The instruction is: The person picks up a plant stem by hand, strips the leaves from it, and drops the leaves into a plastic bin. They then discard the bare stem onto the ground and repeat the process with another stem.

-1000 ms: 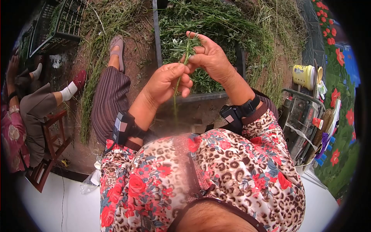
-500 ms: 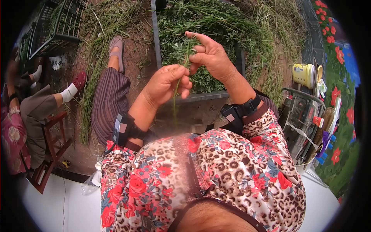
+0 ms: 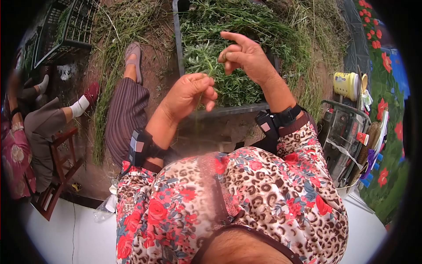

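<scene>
My left hand (image 3: 189, 94) is closed, pinching the stem of a leafy green sprig (image 3: 210, 68) between thumb and fingers. The sprig's leaves spread above the fist, and its lower stem hangs blurred beneath. Up and to the right, apart from the sprig, is my right hand (image 3: 246, 59). Its index finger sticks out, while the thumb presses towards the curled fingers; a small dark bit shows there, too small to name. Both hands are over the near part of a dark crate (image 3: 178, 44) heaped with cut greenery (image 3: 246, 22).
Loose stalks (image 3: 105, 88) litter the floor left of the crate, and more (image 3: 314, 57) lie to its right. A black crate (image 3: 66, 42) stands upper left, near another person's leg (image 3: 79, 105) and a wooden stool (image 3: 61, 163). At right are a yellow tub (image 3: 345, 86) and a clear bin (image 3: 343, 136).
My right hand has come away from the sprig, moving up and right. My left hand keeps its grip on the stem in nearly the same place.
</scene>
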### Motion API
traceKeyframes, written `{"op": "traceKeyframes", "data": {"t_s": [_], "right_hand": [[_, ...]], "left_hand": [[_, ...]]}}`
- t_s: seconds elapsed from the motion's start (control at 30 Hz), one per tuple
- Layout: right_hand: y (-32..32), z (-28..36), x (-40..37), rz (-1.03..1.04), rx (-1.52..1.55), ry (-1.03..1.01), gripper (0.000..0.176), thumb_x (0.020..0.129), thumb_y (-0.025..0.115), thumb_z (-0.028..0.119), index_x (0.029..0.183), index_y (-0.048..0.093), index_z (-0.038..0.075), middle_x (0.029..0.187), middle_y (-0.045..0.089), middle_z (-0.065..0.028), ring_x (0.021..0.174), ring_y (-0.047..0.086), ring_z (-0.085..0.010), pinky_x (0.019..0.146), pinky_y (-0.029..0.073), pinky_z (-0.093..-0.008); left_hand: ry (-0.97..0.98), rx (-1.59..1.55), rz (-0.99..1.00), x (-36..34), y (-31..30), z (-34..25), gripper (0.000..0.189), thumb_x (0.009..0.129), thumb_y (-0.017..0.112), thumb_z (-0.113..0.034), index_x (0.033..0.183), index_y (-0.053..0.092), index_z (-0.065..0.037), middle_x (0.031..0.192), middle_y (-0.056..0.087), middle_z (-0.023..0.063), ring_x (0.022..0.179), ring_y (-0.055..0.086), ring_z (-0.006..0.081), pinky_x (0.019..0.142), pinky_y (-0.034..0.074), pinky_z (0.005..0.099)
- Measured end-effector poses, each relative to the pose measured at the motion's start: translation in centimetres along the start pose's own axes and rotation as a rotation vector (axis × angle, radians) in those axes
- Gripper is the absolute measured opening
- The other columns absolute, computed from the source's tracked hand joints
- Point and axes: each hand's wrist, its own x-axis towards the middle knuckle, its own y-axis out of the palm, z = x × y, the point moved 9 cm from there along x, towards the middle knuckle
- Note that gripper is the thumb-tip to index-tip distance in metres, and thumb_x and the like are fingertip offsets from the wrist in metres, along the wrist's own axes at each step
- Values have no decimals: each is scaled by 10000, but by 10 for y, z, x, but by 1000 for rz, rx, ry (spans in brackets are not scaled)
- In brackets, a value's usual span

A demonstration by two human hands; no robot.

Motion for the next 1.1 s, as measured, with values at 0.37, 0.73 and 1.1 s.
{"op": "traceKeyframes", "data": {"t_s": [0.37, 0.73, 1.1], "right_hand": [[31, -11, -6, 183, 253, 102, 605, 777, 530, -26, 1336, 301, 0, 1016, 564, -96, 741, 613, -146, 622, 532, -258], [-14, -1, 2, -215, -454, -100, 501, 777, 515, -62, 1264, 435, 19, 810, 616, -57, 635, 598, -111, 583, 526, -246], [2, -22, -5, 97, -492, 213, 447, 809, 535, -4, 1245, 439, -19, 845, 640, -107, 659, 616, -136, 583, 520, -241]], "left_hand": [[-88, 35, -2, -1, 2, 8, 225, 899, 527, -197, 951, 539, 21, 717, 629, 70, 630, 617, 198, 529, 485, 326], [-78, 137, 5, -4, 6, 7, 237, 871, 576, -197, 931, 542, 30, 714, 630, 68, 630, 611, 177, 519, 494, 318], [-18, 101, -49, 0, -4, 2, 181, 886, 553, -161, 952, 556, 8, 727, 627, 58, 687, 627, 175, 526, 519, 315]]}}
